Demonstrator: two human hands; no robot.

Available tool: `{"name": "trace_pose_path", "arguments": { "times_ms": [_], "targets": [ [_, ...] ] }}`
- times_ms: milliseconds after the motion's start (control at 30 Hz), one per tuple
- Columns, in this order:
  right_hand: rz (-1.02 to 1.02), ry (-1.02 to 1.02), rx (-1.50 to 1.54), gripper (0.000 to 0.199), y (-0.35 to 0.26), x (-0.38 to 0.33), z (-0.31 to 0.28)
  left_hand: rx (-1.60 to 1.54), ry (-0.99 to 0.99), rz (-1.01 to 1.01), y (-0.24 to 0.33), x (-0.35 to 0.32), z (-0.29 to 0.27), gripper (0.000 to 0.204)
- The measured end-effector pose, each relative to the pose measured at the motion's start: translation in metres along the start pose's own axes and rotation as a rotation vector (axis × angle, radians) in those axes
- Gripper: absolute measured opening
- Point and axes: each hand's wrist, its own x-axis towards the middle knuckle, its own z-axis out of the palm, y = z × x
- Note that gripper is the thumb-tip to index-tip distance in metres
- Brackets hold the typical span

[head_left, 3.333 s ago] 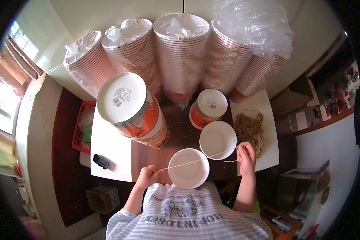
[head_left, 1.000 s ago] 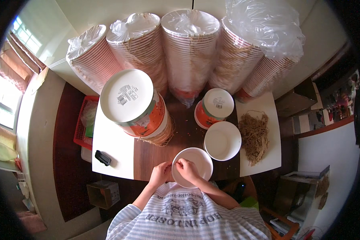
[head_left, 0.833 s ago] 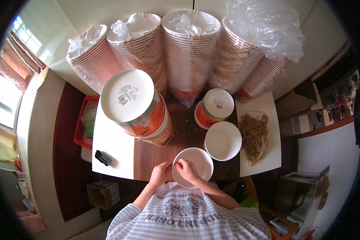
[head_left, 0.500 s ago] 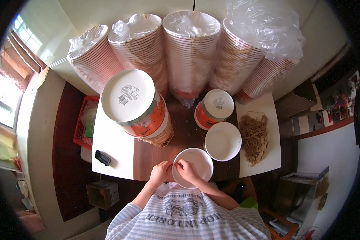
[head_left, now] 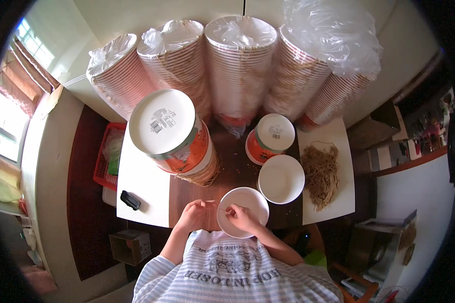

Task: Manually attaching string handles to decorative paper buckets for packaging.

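In front of me a white paper bucket (head_left: 258, 202) stands with its mouth up. Over its left side is my right hand (head_left: 241, 218), fingers pinched, with what looks like a thin strand of straw twine (head_left: 222, 208) at the fingertips. My left hand (head_left: 191, 215) is just left of the rim, apart from the bucket, its fingers stretched out toward the right hand. Nothing can be made out in it. A second open bucket (head_left: 281, 179) touches the first at the upper right. Behind that, an upside-down bucket (head_left: 268, 146) with an orange side shows its white base.
A large upturned stack of orange buckets (head_left: 182, 151) wrapped in twine stands left of centre. Tall nested stacks in plastic (head_left: 240, 70) line the back. A twine bundle (head_left: 321, 174) lies right, a black object (head_left: 130, 199) left, beside a red basket (head_left: 106, 156).
My hands were together at the bucket's left rim. The left has drawn away to the left and its fingers have straightened. My right has shifted slightly right, over the bucket.
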Motion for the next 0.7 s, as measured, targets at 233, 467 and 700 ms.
{"name": "trace_pose_path", "arguments": {
  "times_ms": [233, 467, 700],
  "targets": [
    [-0.019, -0.015, -0.115, 0.016, -0.024, -0.006, -0.029, 0.063, -0.097, -0.005, 0.007, 0.004, 0.007, 0.007],
    [-0.243, 0.051, 0.157, 0.009, -0.043, 0.001, -0.038, 1.182, 0.036, 0.086, -0.001, 0.010, 0.037, 0.016],
    [-0.372, 0.141, -0.109, 0.012, -0.034, 0.007, -0.031, 1.080, 0.041, 0.168, -0.004, 0.008, 0.028, 0.013]
  ]
}}
